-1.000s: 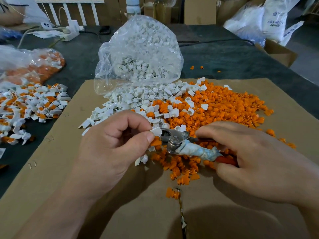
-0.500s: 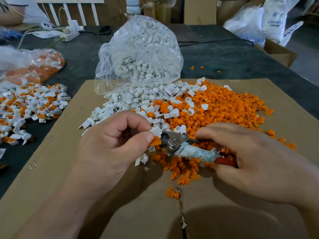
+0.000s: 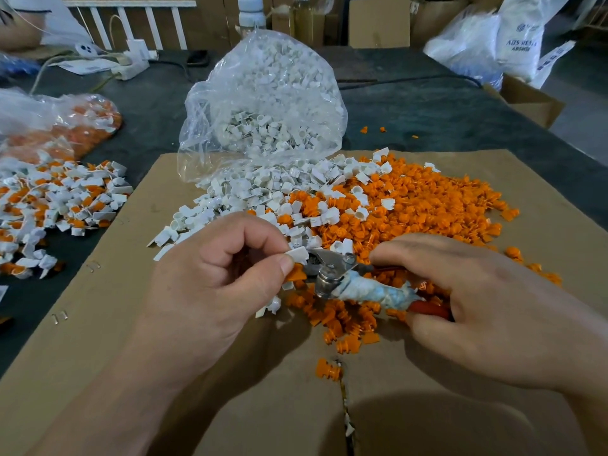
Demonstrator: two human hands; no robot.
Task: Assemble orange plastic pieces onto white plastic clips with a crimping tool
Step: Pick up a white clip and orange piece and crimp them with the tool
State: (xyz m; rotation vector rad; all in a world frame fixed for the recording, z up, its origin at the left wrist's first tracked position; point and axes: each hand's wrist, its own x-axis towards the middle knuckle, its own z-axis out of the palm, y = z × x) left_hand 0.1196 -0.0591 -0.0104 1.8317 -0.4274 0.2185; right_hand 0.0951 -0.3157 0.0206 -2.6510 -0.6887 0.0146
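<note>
My left hand (image 3: 210,284) pinches a white clip (image 3: 298,254) with an orange piece (image 3: 296,273) under it, between thumb and forefinger. Both sit at the metal jaws of the crimping tool (image 3: 332,274). My right hand (image 3: 487,311) grips the tool's handles, one wrapped in pale tape, one red. Loose white clips (image 3: 263,192) and loose orange pieces (image 3: 427,212) lie heaped on the cardboard sheet (image 3: 115,324) just beyond my hands.
A clear bag of white clips (image 3: 263,103) stands open behind the heaps. At left lie a pile of joined white-and-orange parts (image 3: 49,205) and a bag of orange pieces (image 3: 65,126). A single orange piece (image 3: 327,368) lies near the cardboard's seam. Boxes and sacks stand at the back right.
The tool's jaws have stayed at the clip and orange piece; the handles shifted only slightly. My left hand keeps its pinch in the same place.
</note>
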